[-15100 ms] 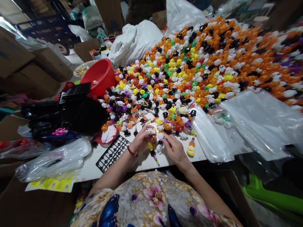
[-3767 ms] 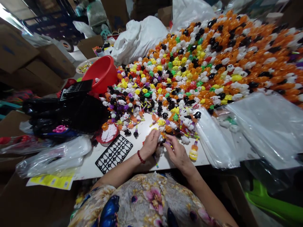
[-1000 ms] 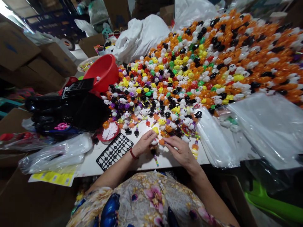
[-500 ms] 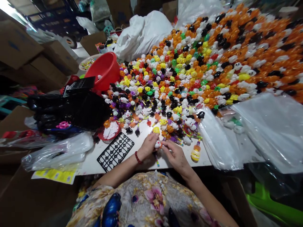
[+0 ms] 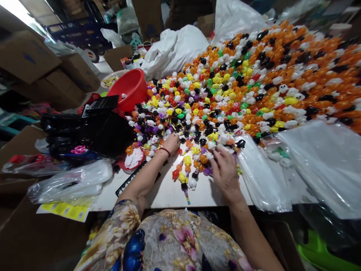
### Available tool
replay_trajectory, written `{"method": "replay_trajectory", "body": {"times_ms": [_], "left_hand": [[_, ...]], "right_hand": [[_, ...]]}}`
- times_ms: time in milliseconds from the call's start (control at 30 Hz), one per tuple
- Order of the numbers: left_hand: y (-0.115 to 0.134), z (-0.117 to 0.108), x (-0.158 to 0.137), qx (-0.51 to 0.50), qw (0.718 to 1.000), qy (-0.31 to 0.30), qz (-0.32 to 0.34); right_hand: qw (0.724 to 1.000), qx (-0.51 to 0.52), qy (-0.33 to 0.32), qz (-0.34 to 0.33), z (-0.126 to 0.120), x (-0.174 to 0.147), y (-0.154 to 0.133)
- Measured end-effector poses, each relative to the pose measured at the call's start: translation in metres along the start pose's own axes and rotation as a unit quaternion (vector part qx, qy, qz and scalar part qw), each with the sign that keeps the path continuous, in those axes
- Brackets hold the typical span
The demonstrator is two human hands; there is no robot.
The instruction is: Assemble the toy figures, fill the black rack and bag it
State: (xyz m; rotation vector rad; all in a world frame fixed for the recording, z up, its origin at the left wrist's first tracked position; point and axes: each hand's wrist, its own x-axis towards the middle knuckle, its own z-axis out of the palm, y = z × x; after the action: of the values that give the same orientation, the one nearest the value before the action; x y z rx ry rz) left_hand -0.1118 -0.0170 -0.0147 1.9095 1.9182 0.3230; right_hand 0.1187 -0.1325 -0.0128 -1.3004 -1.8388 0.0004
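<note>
My left hand [image 5: 172, 143], with a red bead bracelet [image 5: 165, 151] at its wrist, reaches to the near edge of a heap of small plastic figures [image 5: 194, 113]. Its fingers are curled together, and whatever they pinch is hidden. My right hand [image 5: 225, 169] lies over toy pieces at the right of the work spot, palm down and fingers apart. Between the hands, a yellow figure [image 5: 187, 160], a red piece [image 5: 176, 174] and a white figure [image 5: 192, 183] lie on the white table [image 5: 165, 192]. A multicoloured stick [image 5: 187, 196] with a black top points towards me.
Behind my left forearm lies a black plastic grid [image 5: 126, 183], partly covered. A red dish [image 5: 134, 158] holds white slips. Farther back stands a red basin [image 5: 126, 90]. Clear plastic bags [image 5: 262, 177] lie at right, more bags [image 5: 76, 178] at left, beside black bags [image 5: 109, 130].
My hands have moved apart from the white figure they held together. The left went forward into the heap, the right went to the right. Several pieces now lie between them.
</note>
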Motion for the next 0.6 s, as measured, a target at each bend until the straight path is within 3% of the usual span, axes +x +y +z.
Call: {"method": "replay_trajectory", "body": {"times_ms": [100, 167, 233, 333, 433, 500, 600], "left_hand": [[-0.006, -0.001, -0.008, -0.044, 0.998, 0.044, -0.031], [-0.010, -0.001, -0.021, -0.163, 0.978, 0.107, -0.074], [-0.016, -0.001, -0.041, -0.350, 0.920, 0.140, -0.107], [-0.023, -0.001, -0.076, -0.602, 0.781, 0.107, -0.127], [-0.031, -0.002, -0.110, -0.727, 0.660, 0.072, -0.177], [-0.037, -0.004, -0.128, -0.759, 0.615, 0.058, -0.206], [-0.044, -0.008, -0.146, -0.782, 0.584, 0.046, -0.212]], "right_hand": [[0.995, 0.033, -0.075, -0.053, 0.023, -0.006, -0.019], [0.984, 0.026, -0.156, -0.083, 0.040, 0.001, -0.031], [0.962, -0.008, -0.251, -0.103, 0.059, 0.016, -0.041], [0.925, -0.078, -0.352, -0.117, 0.088, 0.043, -0.054], [0.906, -0.097, -0.391, -0.131, 0.110, 0.064, -0.062], [0.902, -0.083, -0.399, -0.144, 0.119, 0.071, -0.064], [0.904, -0.061, -0.395, -0.149, 0.121, 0.072, -0.066]]}}
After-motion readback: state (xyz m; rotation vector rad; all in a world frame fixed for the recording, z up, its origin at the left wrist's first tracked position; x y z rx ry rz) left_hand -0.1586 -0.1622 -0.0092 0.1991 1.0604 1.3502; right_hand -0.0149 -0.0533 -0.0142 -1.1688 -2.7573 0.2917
